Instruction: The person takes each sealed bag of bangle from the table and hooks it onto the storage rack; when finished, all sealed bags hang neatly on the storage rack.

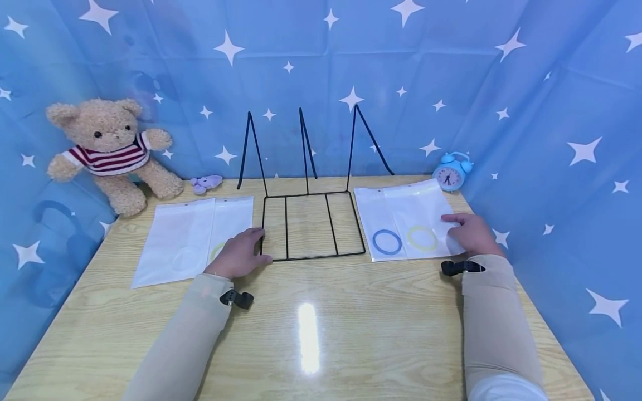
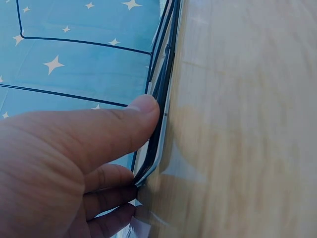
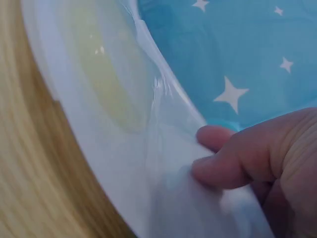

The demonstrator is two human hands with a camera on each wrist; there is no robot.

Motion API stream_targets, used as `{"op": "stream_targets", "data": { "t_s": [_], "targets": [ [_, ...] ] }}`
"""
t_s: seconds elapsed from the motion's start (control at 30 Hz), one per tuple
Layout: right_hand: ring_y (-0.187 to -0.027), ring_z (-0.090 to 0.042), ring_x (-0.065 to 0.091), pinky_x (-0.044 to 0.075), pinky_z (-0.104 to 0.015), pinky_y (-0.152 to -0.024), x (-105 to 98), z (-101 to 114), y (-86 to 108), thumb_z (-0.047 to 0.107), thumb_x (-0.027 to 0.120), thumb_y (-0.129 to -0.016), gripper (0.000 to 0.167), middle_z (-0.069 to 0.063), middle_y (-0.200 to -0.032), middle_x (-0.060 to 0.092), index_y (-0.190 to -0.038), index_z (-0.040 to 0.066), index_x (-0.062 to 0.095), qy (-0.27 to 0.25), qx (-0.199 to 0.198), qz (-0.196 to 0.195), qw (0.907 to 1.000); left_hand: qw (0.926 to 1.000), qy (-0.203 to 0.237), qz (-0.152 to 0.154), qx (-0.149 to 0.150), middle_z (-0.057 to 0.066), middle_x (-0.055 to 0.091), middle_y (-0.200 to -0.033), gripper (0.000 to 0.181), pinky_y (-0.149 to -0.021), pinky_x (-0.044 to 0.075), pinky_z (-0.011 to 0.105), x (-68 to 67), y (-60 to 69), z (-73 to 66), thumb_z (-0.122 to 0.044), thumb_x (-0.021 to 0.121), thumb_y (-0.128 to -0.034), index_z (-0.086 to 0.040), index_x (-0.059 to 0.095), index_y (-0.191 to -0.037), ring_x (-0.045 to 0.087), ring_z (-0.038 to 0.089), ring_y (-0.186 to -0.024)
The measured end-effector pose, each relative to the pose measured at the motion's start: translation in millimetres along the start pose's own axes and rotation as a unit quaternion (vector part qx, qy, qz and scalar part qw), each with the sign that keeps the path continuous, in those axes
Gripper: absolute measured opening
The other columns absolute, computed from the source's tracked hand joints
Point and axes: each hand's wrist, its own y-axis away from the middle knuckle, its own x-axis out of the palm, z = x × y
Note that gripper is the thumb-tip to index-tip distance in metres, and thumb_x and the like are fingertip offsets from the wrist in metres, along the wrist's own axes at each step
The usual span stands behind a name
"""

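A black wire rack [image 1: 307, 225] with several upright V-shaped prongs stands mid-table. My left hand [image 1: 239, 253] is at its front left corner; in the left wrist view, the thumb [image 2: 143, 106] lies against the wire, with the fingers curled at the corner. To the right, white plastic bags [image 1: 373, 209] lie side by side, one showing a blue ring [image 1: 387, 242], the other a yellow ring [image 1: 422, 238]. My right hand [image 1: 471, 233] pinches the right edge of the yellow ring's bag between thumb and forefinger; the edge is lifted in the right wrist view.
More white bags [image 1: 183, 228] lie left of the rack, with a pale ring [image 1: 185, 259] and a partly hidden yellow-green ring [image 1: 217, 250]. A teddy bear [image 1: 112, 153], a small purple toy [image 1: 205, 184] and a blue alarm clock [image 1: 451, 171] line the back, before a starry blue curtain [image 1: 321, 72].
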Motion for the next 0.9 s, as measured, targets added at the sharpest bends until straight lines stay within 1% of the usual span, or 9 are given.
{"op": "stream_targets", "data": {
  "t_s": [0.07, 0.13, 0.3, 0.47, 0.67, 0.7, 0.77, 0.83, 0.9],
  "targets": [
    [-0.154, -0.054, 0.017, 0.023, -0.077, -0.119, -1, 1, 0.2, 0.011, 0.050, -0.104, 0.056, -0.025, -0.174, 0.014, -0.160, 0.014, 0.047, -0.012, -0.013, -0.012, 0.9998, 1.0000, 0.000, 0.001, -0.001, 0.024, 0.041, -0.165, 0.077, -0.122, 0.037, 0.060, -0.7, 0.0, -0.3, -0.034, 0.076, -0.0973, 0.003, 0.044, -0.157, 0.039, 0.046, -0.151],
    [-0.157, -0.055, 0.014, 0.021, -0.077, -0.120, -1, 0, -0.9, 0.012, 0.052, -0.106, 0.053, -0.025, -0.174, 0.016, -0.159, 0.013, 0.048, -0.024, -0.041, -0.029, 0.9984, 1.0000, -0.001, 0.003, -0.004, 0.024, 0.040, -0.165, 0.078, -0.123, 0.036, 0.060, -1.0, -0.5, -0.6, -0.035, 0.077, -0.0972, 0.003, 0.044, -0.158, 0.039, 0.046, -0.152],
    [-0.160, -0.048, 0.014, 0.019, -0.073, -0.124, -1, 0, -0.7, 0.012, 0.054, -0.105, 0.050, -0.020, -0.173, 0.023, -0.156, 0.013, 0.053, -0.072, -0.099, -0.066, 0.9902, 0.9999, 0.001, 0.007, -0.009, 0.023, 0.040, -0.166, 0.080, -0.124, 0.035, 0.060, -0.4, -1.2, -0.8, -0.036, 0.077, -0.0971, 0.002, 0.043, -0.159, 0.037, 0.045, -0.153],
    [-0.158, -0.043, 0.022, 0.027, -0.068, -0.123, 0, 7, 5.7, 0.019, 0.055, -0.107, 0.047, -0.016, -0.172, 0.029, -0.154, 0.016, 0.056, -0.105, -0.106, -0.084, 0.9852, 1.0000, 0.004, 0.005, -0.004, 0.024, 0.040, -0.165, 0.078, -0.123, 0.035, 0.060, -0.2, 0.2, -0.4, -0.034, 0.077, -0.0976, 0.002, 0.043, -0.158, 0.038, 0.045, -0.152],
    [-0.158, -0.038, 0.023, 0.028, -0.065, -0.124, -2, 17, 13.2, 0.033, 0.059, -0.108, 0.045, -0.012, -0.172, 0.030, -0.150, 0.016, 0.060, -0.125, -0.116, -0.093, 0.9809, 1.0000, 0.000, 0.000, 0.003, 0.025, 0.041, -0.164, 0.077, -0.123, 0.036, 0.060, -1.1, -0.1, -0.1, -0.034, 0.076, -0.0979, 0.003, 0.044, -0.157, 0.039, 0.046, -0.151],
    [-0.158, -0.037, 0.025, 0.030, -0.062, -0.124, -3, 19, 14.7, 0.034, 0.060, -0.108, 0.045, -0.012, -0.172, 0.032, -0.150, 0.016, 0.060, -0.125, -0.122, -0.095, 0.9800, 1.0000, 0.001, 0.000, 0.003, 0.025, 0.041, -0.164, 0.077, -0.122, 0.036, 0.060, -1.2, -0.2, -0.3, -0.034, 0.076, -0.0980, 0.003, 0.044, -0.157, 0.039, 0.046, -0.151],
    [-0.154, -0.032, 0.031, 0.038, -0.050, -0.120, -4, 21, 16.7, 0.034, 0.061, -0.108, 0.045, -0.011, -0.168, 0.039, -0.148, 0.014, 0.062, -0.123, -0.137, -0.101, 0.9776, 1.0000, 0.002, 0.001, 0.003, 0.025, 0.041, -0.164, 0.077, -0.122, 0.037, 0.060, -1.5, -0.2, -0.7, -0.034, 0.076, -0.0980, 0.003, 0.044, -0.157, 0.039, 0.046, -0.151],
    [-0.147, -0.026, 0.039, 0.045, -0.033, -0.112, -5, 23, 18.9, 0.033, 0.063, -0.107, 0.044, -0.009, -0.163, 0.046, -0.147, 0.013, 0.063, -0.122, -0.150, -0.106, 0.9754, 1.0000, 0.003, 0.002, 0.001, 0.025, 0.041, -0.164, 0.077, -0.122, 0.037, 0.060, -1.4, -0.5, -0.6, -0.034, 0.076, -0.0980, 0.003, 0.044, -0.157, 0.039, 0.046, -0.151],
    [-0.136, -0.019, 0.046, 0.048, -0.019, -0.099, -6, 25, 21.0, 0.032, 0.065, -0.107, 0.043, -0.003, -0.154, 0.054, -0.145, 0.012, 0.064, -0.128, -0.161, -0.106, 0.9728, 1.0000, 0.002, 0.002, 0.001, 0.025, 0.041, -0.164, 0.077, -0.122, 0.037, 0.060, -1.3, -1.0, -0.3, -0.034, 0.076, -0.0979, 0.003, 0.044, -0.157, 0.039, 0.046, -0.151]
  ]
}}
